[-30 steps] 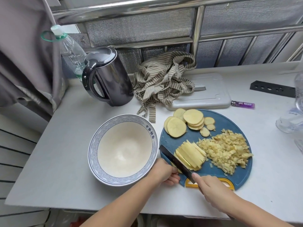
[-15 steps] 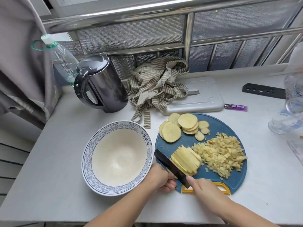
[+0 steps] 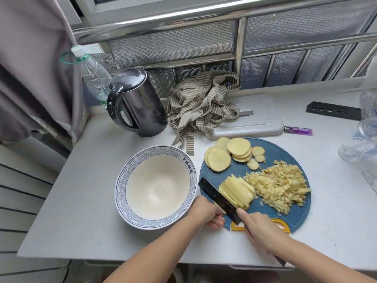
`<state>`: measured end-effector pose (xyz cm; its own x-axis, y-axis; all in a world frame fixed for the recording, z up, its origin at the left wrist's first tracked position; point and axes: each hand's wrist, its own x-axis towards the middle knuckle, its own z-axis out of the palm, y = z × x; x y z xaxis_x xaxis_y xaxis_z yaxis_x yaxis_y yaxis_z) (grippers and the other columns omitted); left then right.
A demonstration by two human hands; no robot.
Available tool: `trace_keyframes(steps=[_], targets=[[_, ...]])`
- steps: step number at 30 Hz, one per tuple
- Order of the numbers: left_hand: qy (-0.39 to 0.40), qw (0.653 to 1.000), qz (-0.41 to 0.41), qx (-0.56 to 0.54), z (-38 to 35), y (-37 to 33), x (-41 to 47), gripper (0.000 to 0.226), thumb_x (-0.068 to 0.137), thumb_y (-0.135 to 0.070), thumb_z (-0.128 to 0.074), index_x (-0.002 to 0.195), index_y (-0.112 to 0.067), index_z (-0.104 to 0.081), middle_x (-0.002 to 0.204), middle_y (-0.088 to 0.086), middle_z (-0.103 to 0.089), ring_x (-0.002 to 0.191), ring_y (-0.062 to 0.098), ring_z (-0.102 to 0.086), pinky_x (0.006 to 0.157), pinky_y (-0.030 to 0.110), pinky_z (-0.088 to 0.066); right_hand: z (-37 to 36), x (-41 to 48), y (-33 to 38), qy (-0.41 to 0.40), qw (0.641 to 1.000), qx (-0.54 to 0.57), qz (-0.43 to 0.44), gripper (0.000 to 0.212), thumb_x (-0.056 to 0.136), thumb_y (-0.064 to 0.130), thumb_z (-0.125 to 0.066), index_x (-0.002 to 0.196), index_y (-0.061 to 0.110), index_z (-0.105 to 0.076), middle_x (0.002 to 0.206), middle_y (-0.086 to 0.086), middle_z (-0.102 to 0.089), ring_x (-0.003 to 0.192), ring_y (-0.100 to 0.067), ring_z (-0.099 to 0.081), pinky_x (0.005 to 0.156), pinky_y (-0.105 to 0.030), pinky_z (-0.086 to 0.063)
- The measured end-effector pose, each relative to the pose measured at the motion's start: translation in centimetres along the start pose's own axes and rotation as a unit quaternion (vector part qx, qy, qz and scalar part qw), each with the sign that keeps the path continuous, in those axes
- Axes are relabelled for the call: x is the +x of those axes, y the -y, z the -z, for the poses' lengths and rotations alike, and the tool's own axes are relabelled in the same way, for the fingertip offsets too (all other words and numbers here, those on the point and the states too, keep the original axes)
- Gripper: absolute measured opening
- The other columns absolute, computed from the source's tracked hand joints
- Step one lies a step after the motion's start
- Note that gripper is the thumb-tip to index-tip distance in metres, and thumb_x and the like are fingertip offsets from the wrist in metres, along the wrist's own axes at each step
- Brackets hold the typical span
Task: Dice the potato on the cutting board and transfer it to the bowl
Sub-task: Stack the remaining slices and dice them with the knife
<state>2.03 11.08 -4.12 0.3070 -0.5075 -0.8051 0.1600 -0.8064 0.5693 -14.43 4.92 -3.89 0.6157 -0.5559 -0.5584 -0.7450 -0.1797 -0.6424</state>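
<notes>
A round blue cutting board carries potato slices at its far side, a stack of potato strips near me and a heap of diced potato on the right. My right hand grips the handle of a black knife, forefinger along its spine, the blade against the strips' near edge. My left hand lies curled by the board's left edge, at the near end of the strips; its fingertips are hidden. An empty white bowl with a blue rim stands left of the board.
A black kettle, a plastic bottle and a striped cloth stand behind the bowl. A grey tray, a purple lighter and a black bar lie behind the board. Clear bottles sit at the right. The table's front edge is close.
The view has shifted slightly. The knife and both hands keep nearly the same place at the strips' near edge.
</notes>
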Motion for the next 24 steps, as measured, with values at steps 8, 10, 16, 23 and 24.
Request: trace_keyframes(steps=[8,10,16,23,24], targets=[[0.019,0.999,-0.031,0.015,0.1,0.6,-0.2,0.014,0.089,0.006,-0.050,0.082,-0.003,-0.058,0.071,0.013,-0.054,0.043,0.016,-0.047,0.042,0.021,-0.041,-2.8,-0.8,1.0,-0.078,0.988,-0.128,0.024,0.051,0.101,0.052,-0.026,0.068,0.020,-0.048,0.068,0.001,-0.052,0.072,-0.023,-0.052,0.066,-0.035,-0.035],[0.024,0.999,-0.031,0.030,0.3,0.5,-0.3,0.017,0.088,0.006,-0.049,0.084,-0.002,-0.062,0.071,0.015,-0.059,0.047,0.018,-0.051,0.044,0.022,-0.043,-3.6,-0.9,1.5,-0.088,0.985,-0.146,0.024,0.050,0.101,0.053,-0.024,0.070,0.020,-0.047,0.077,-0.003,-0.059,0.082,-0.027,-0.058,0.066,-0.036,-0.034],[0.035,0.999,-0.002,0.033,0.3,0.0,-0.2,0.012,0.092,0.003,-0.051,0.083,-0.004,-0.054,0.073,0.012,-0.052,0.051,0.015,-0.045,0.042,0.020,-0.037,-2.6,-0.2,1.9,-0.055,0.997,-0.061,-0.001,0.053,0.101,0.052,-0.024,0.063,0.021,-0.042,0.064,0.001,-0.048,0.066,-0.017,-0.053,0.058,-0.029,-0.034],[0.042,0.998,0.028,0.025,0.5,-0.1,-0.1,0.007,0.093,0.002,-0.051,0.088,-0.003,-0.051,0.078,0.016,-0.052,0.054,0.014,-0.045,0.043,0.022,-0.037,-0.2,-0.3,1.1,0.019,0.982,0.174,-0.069,0.060,0.098,0.057,-0.033,0.055,0.015,-0.042,0.045,0.000,-0.043,0.035,-0.014,-0.040,0.040,-0.022,-0.034],[0.044,0.998,0.029,0.017,0.4,0.0,-0.1,0.008,0.093,0.002,-0.051,0.088,-0.004,-0.051,0.076,0.014,-0.051,0.053,0.014,-0.044,0.043,0.022,-0.037,-0.2,-0.3,1.0,0.039,0.973,0.213,-0.081,0.059,0.097,0.059,-0.035,0.059,0.015,-0.042,0.047,-0.001,-0.041,0.036,-0.016,-0.037,0.040,-0.023,-0.032]])
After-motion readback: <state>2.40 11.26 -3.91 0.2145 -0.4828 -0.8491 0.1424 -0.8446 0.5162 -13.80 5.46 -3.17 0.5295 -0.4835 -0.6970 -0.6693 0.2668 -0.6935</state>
